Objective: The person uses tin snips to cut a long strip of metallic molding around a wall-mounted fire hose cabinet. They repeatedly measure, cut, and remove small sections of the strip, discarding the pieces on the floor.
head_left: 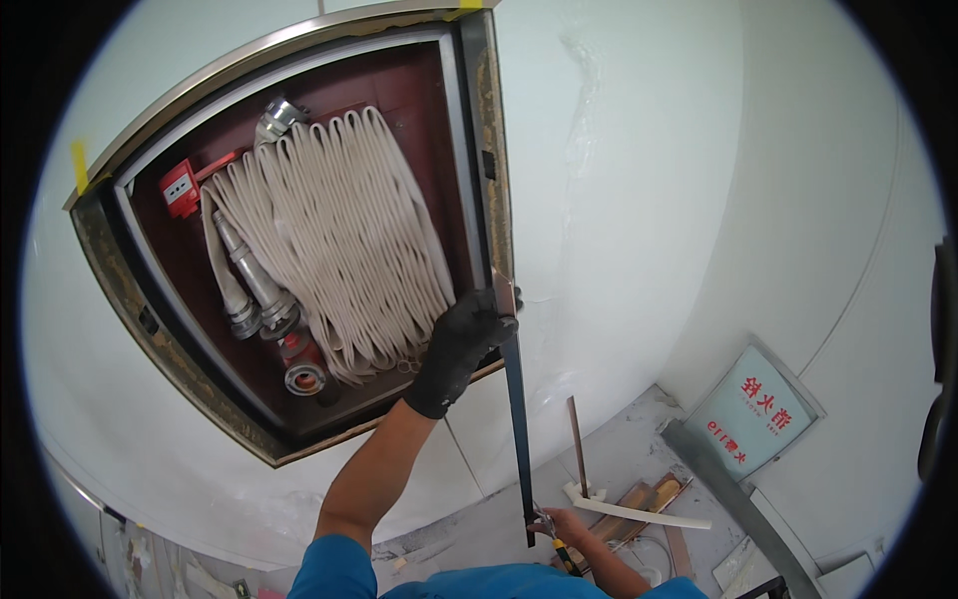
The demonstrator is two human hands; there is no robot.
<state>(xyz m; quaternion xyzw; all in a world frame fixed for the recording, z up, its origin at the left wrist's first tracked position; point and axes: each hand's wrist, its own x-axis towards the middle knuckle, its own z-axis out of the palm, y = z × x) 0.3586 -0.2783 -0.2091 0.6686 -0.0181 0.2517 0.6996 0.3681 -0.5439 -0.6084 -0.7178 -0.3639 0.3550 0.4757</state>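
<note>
My left hand point(461, 344), in a black glove, grips the upper part of a long, narrow metal strip point(519, 429) at the lower right edge of a recessed fire hose cabinet point(495, 150). The strip hangs down, dark along its length, with a shiny upper end. By its lower end, my bare right hand point(571, 526) is closed round a pliers-like cutting tool point(560, 549) with a yellow and black handle. The tool's metal jaws are beside or on the strip; which, I cannot tell. Inside the cabinet, a folded white fire hose point(334, 230) hangs near my left hand.
Metal nozzles point(254, 275), a red valve point(299, 354) and a red call point point(180, 190) are in the cabinet. Strips and offcuts point(639, 509) lie on the floor. A detached panel with red lettering point(753, 414) leans against the right wall. Yellow tape point(80, 168) marks the frame corner.
</note>
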